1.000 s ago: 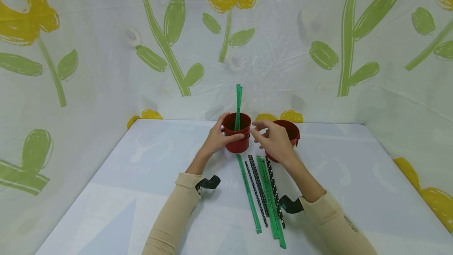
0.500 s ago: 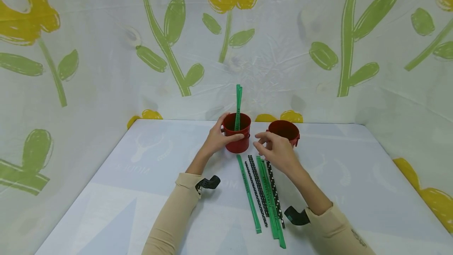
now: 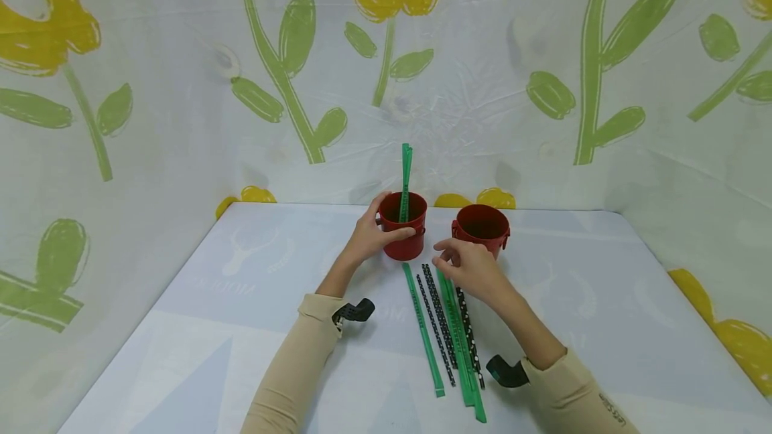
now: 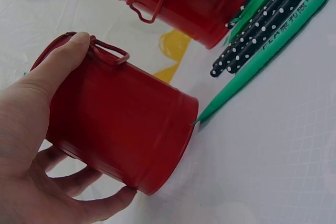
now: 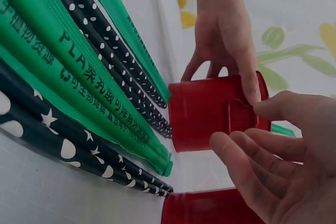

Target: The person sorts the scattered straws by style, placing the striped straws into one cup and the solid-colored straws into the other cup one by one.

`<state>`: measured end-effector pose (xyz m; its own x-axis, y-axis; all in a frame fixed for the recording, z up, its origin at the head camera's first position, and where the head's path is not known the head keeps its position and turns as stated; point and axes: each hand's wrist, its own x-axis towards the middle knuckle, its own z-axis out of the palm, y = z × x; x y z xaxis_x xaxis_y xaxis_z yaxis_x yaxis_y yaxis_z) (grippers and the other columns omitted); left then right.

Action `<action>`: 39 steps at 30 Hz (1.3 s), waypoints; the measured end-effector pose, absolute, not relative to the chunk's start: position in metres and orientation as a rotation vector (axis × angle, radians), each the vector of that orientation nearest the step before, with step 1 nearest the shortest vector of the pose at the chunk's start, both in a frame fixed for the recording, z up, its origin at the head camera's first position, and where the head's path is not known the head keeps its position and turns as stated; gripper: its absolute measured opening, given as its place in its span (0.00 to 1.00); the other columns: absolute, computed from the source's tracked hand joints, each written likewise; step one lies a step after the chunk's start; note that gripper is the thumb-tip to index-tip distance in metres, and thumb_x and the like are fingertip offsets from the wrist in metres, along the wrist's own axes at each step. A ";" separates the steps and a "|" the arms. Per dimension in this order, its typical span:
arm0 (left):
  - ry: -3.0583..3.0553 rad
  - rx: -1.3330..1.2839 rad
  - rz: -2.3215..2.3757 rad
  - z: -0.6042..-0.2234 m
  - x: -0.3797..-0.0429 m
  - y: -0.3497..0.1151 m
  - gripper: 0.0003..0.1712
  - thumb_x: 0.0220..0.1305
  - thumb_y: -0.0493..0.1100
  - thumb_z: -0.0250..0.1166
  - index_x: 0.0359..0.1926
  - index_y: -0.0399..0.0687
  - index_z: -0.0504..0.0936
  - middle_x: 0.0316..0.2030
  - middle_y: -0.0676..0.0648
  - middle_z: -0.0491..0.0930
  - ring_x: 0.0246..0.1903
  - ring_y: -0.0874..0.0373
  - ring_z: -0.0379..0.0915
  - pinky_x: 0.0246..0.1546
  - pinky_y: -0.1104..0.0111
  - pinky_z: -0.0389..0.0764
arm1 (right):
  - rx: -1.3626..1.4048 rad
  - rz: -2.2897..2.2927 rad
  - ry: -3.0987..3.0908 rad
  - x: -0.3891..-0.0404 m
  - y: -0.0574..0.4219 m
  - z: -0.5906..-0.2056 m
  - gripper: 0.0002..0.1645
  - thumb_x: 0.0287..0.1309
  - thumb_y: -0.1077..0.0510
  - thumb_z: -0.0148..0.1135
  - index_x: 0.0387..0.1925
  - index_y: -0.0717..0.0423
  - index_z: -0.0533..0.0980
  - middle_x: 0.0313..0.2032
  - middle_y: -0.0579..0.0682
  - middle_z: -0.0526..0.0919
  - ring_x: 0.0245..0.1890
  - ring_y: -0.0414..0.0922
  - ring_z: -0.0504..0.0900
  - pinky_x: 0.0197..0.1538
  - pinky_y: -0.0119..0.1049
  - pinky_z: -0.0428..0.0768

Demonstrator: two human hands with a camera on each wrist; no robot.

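My left hand (image 3: 372, 235) grips a small red bucket (image 4: 121, 119), thumb on the near side by its small handle loop and fingers round the other side. Green wrapped straws (image 3: 405, 183) stand upright inside it. My right hand (image 3: 473, 266) hovers over the far ends of the loose straws, fingers loosely bent with nothing between them. Just behind it stands a second red bucket (image 3: 482, 221). On the table lie green wrapped straws (image 3: 425, 330) and black straws with white dots or stars (image 5: 113, 45), side by side and pointing toward the buckets.
The white table (image 3: 241, 327) has a pale blue printed pattern. Behind it hangs a light sheet (image 3: 470, 99) printed with yellow flowers and green leaves. The table's far edge runs close behind both buckets.
My right hand has drawn back from beside the left bucket, toward me and slightly right, uncovering more of the second bucket. The left hand and its bucket stay in place.
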<state>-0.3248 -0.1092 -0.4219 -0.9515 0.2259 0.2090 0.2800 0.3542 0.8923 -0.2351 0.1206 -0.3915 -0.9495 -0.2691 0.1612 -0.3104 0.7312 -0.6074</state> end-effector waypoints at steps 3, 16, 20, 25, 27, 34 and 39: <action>-2.540 -0.483 -1.689 -0.422 -0.325 -0.110 0.50 0.53 0.59 0.74 0.72 0.75 0.55 0.66 0.57 0.67 0.67 0.52 0.62 0.62 0.49 0.75 | 0.472 1.012 -2.913 -0.235 0.121 -0.393 0.21 0.59 0.53 0.65 0.53 0.54 0.80 0.37 0.49 0.87 0.29 0.41 0.78 0.38 0.34 0.85; -2.539 -0.485 -1.708 -0.421 -0.325 -0.109 0.50 0.52 0.59 0.74 0.71 0.74 0.55 0.66 0.57 0.67 0.67 0.51 0.63 0.61 0.50 0.76 | 0.366 0.879 -3.148 -0.231 0.121 -0.398 0.26 0.52 0.58 0.70 0.54 0.61 0.79 0.24 0.48 0.81 0.16 0.40 0.77 0.28 0.30 0.82; -2.542 -0.478 -1.703 -0.422 -0.325 -0.109 0.50 0.52 0.59 0.74 0.71 0.75 0.55 0.66 0.58 0.67 0.67 0.52 0.62 0.61 0.50 0.76 | 0.301 0.865 -3.195 -0.230 0.119 -0.398 0.29 0.51 0.58 0.71 0.56 0.61 0.78 0.22 0.48 0.79 0.17 0.42 0.77 0.29 0.30 0.82; -2.542 -0.473 -1.703 -0.422 -0.326 -0.109 0.50 0.52 0.59 0.74 0.71 0.75 0.55 0.67 0.58 0.66 0.67 0.53 0.62 0.60 0.50 0.77 | 0.264 0.838 -3.234 -0.230 0.117 -0.400 0.29 0.51 0.59 0.71 0.56 0.61 0.78 0.20 0.49 0.78 0.17 0.43 0.77 0.27 0.29 0.81; -2.544 -0.471 -1.704 -0.422 -0.327 -0.110 0.50 0.52 0.59 0.74 0.71 0.75 0.55 0.67 0.58 0.66 0.67 0.52 0.62 0.60 0.50 0.77 | 0.256 0.814 -3.250 -0.230 0.116 -0.402 0.27 0.50 0.59 0.71 0.54 0.61 0.79 0.19 0.50 0.78 0.17 0.43 0.77 0.26 0.29 0.80; -2.542 -0.470 -1.708 -0.422 -0.326 -0.110 0.51 0.51 0.59 0.74 0.71 0.75 0.55 0.67 0.57 0.66 0.67 0.51 0.61 0.59 0.50 0.78 | 0.215 0.722 -3.282 -0.227 0.112 -0.404 0.16 0.47 0.58 0.74 0.39 0.58 0.82 0.18 0.49 0.78 0.17 0.44 0.78 0.26 0.29 0.80; -2.541 -0.480 -1.706 -0.424 -0.327 -0.110 0.52 0.52 0.59 0.74 0.72 0.73 0.54 0.67 0.57 0.66 0.68 0.52 0.61 0.61 0.50 0.76 | 0.213 0.614 -3.305 -0.224 0.109 -0.401 0.15 0.46 0.57 0.76 0.35 0.59 0.82 0.21 0.50 0.79 0.18 0.44 0.77 0.26 0.30 0.80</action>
<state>-0.3274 -0.1099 -0.4238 -0.9510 0.2303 0.2064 0.2782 0.3458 0.8961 -0.2243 0.1091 -0.4014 -0.9666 -0.1637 -0.1974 -0.0819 0.9265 -0.3672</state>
